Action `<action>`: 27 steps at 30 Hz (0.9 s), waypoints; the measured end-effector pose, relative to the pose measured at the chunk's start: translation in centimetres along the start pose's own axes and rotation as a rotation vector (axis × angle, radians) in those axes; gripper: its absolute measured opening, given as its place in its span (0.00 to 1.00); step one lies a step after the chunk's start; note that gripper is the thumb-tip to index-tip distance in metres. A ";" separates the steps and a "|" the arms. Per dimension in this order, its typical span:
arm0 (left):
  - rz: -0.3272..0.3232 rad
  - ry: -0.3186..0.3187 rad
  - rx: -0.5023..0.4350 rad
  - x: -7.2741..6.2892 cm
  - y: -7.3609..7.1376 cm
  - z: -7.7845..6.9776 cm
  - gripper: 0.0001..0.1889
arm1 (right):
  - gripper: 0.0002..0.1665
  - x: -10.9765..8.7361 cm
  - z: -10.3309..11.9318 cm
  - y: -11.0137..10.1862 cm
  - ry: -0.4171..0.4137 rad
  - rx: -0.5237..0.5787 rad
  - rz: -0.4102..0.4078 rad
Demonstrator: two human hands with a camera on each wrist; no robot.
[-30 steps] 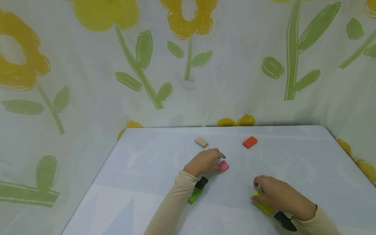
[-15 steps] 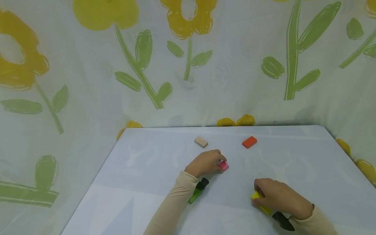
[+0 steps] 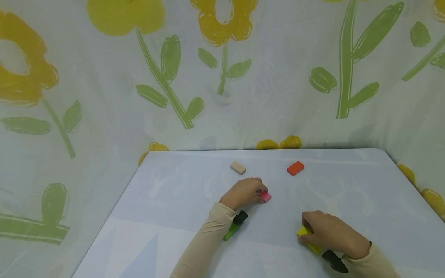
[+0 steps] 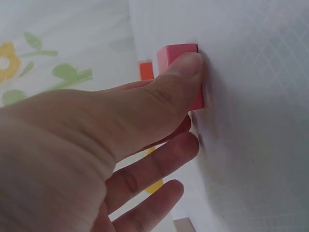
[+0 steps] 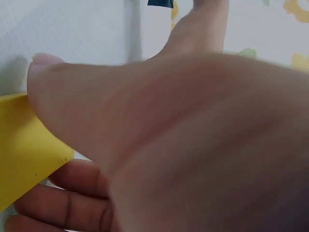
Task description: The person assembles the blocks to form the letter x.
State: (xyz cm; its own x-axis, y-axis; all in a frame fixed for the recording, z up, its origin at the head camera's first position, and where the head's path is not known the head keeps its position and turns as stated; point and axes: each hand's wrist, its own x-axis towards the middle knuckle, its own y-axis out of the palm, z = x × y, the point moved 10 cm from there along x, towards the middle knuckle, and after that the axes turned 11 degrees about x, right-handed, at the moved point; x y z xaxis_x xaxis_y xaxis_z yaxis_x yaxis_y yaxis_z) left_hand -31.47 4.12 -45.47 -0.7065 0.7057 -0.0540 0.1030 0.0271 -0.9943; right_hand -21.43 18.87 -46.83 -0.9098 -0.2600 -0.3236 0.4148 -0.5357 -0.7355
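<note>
Near the middle of the table, my left hand [image 3: 243, 193] pinches a small pink block [image 3: 265, 197]. In the left wrist view the thumb presses across the face of this pink block [image 4: 181, 49], while the other fingers lie behind and below. Lower right in the head view, my right hand [image 3: 335, 234] grips a yellow block [image 3: 304, 231] between thumb and fingers. The right wrist view shows the yellow block [image 5: 29, 145] close up, cut off by the frame's left edge. Both blocks are partly covered by the hands.
A beige block [image 3: 238, 168] and an orange-red block [image 3: 295, 168] lie toward the back of the white table [image 3: 167, 193]. Beside the left forearm is a green block [image 3: 231, 231], partly hidden. Each wrist carries a dark device. Flower-printed cloth hangs behind the table.
The right hand's fingers have closed onto the yellow block and the hand has dropped slightly. The left fingers have come down tighter on the pink block. The other blocks stay put.
</note>
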 end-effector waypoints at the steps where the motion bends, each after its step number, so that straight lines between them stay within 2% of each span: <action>1: -0.003 0.007 0.007 0.0 0.0 -0.1 0.16 | 0.22 0.0 0.0 0.0 0.003 0.000 0.003; 15: -0.023 0.060 0.053 0.2 -0.2 -0.4 0.14 | 0.21 0.5 0.1 0.0 0.029 0.013 0.016; 27: -0.046 0.097 0.107 0.1 -0.5 -0.7 0.12 | 0.21 0.8 -0.1 -0.2 0.023 0.017 -0.015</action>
State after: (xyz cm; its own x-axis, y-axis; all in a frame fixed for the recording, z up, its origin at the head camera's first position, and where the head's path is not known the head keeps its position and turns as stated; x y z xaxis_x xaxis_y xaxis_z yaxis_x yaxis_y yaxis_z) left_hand -31.06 4.69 -44.87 -0.6375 0.7705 -0.0043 -0.0064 -0.0109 -0.9999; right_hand -22.24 18.81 -47.01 -0.9159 -0.2333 -0.3267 0.4013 -0.5527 -0.7304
